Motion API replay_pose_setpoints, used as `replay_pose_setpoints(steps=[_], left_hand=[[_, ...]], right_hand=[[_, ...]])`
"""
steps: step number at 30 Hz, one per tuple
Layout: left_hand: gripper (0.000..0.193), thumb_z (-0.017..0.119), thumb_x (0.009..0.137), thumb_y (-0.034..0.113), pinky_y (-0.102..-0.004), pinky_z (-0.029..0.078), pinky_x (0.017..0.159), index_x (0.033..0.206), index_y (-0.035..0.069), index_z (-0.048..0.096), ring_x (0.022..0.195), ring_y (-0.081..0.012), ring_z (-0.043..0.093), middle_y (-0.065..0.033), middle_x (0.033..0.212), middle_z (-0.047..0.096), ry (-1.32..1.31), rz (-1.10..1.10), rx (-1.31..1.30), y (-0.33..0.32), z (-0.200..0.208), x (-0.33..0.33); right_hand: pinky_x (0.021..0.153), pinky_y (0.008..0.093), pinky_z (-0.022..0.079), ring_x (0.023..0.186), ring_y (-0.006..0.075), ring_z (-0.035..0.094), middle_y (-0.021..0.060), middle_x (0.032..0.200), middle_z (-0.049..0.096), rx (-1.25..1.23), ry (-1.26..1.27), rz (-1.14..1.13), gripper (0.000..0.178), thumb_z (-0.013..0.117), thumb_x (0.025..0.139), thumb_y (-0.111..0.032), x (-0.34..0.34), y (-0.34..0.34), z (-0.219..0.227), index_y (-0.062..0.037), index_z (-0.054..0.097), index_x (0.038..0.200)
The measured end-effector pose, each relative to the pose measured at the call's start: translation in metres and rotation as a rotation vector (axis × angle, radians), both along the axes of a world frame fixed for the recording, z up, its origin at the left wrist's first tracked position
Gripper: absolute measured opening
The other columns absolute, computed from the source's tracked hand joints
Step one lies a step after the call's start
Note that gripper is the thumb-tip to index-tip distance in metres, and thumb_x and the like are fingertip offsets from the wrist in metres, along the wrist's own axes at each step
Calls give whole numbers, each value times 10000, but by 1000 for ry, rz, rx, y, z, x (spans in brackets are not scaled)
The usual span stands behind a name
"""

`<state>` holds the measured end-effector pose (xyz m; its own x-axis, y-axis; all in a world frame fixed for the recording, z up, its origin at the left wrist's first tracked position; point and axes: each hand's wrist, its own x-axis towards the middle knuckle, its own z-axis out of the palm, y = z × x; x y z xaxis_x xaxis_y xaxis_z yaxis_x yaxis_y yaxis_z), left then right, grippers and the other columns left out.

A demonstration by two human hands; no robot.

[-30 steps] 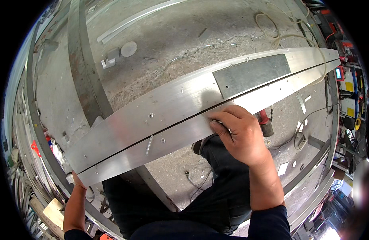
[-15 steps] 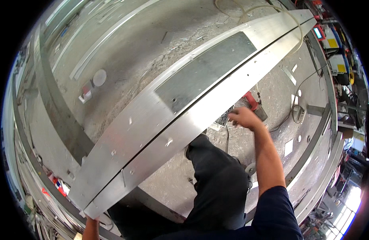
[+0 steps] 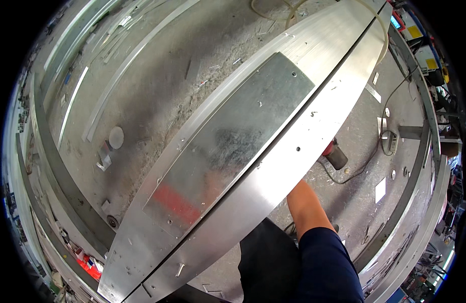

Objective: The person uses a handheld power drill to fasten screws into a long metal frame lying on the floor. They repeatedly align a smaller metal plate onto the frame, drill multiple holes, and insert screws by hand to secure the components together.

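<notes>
Two long brushed metal panels (image 3: 273,182) lie side by side across the view, with a dark narrow gap between them. A dull grey rectangular plate (image 3: 243,121) rests on the farther panel, a red reflection near its lower end. My right forearm (image 3: 307,204) reaches in under the edge of the nearer panel, which hides my right hand and its fingers. Just beyond it, a red and dark power tool (image 3: 336,155) is partly covered by the same panel. Toward the panels' lower end lies a small metal fastener (image 3: 180,270). My left hand is out of view.
Curved metal beams (image 3: 74,187) frame the left side, and another beam (image 3: 399,212) the right. A cable (image 3: 366,164) runs over the floor to a power strip (image 3: 393,143). Scraps and a round disc (image 3: 116,137) litter the floor; a pale hose (image 3: 381,38) crosses the panels' far end.
My right hand has gone from beside the power tool, over small metal parts, to beneath the nearer panel. My left hand has left the lower-left view. The panels now appear larger and closer.
</notes>
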<state>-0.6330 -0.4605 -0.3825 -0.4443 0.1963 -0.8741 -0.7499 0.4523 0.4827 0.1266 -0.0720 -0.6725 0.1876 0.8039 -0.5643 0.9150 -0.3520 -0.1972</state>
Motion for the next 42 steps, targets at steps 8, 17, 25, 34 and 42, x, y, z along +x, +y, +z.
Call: replay_pose_setpoints(steps=[8,17,25,34,42], left_hand=[[580,413,1042,505,-523,496,1070,1471,132,525,1286,-353,582,-86,1431,601,-6,-47,28,24,-10,0],[578,409,1044,500,-521,500,1066,1469,126,528,1283,-354,586,-91,1429,603,-29,-55,92,6,10,-6],[576,406,1046,494,-519,504,1063,1466,121,530,1281,-356,589,-96,1427,605,-65,-39,138,13,23,5],[574,402,1048,489,-517,508,1059,1464,115,533,1278,-358,592,-101,1426,607,-74,-19,139,-3,32,4],[572,398,1050,483,-516,511,1056,1462,110,536,1275,-359,595,-106,1424,608,-76,-6,190,-34,24,-13]], right_hand=[[989,438,557,1258,324,612,179,1299,655,-40,-80,-27,293,534,980,-118,2,-16,-2,-69,702,1216],[951,409,554,1149,317,676,185,1194,700,25,-282,272,253,550,996,-153,1,-22,-43,-10,727,1108],[923,385,551,1103,299,687,177,1130,709,26,-171,80,239,555,997,-143,6,-9,2,0,719,1097],[892,359,548,1051,280,700,169,1058,720,118,-104,-27,224,561,999,-132,12,-25,11,11,710,1084],[811,290,516,896,187,678,116,885,692,461,710,-544,143,577,998,-79,-8,-76,213,27,670,1019]])
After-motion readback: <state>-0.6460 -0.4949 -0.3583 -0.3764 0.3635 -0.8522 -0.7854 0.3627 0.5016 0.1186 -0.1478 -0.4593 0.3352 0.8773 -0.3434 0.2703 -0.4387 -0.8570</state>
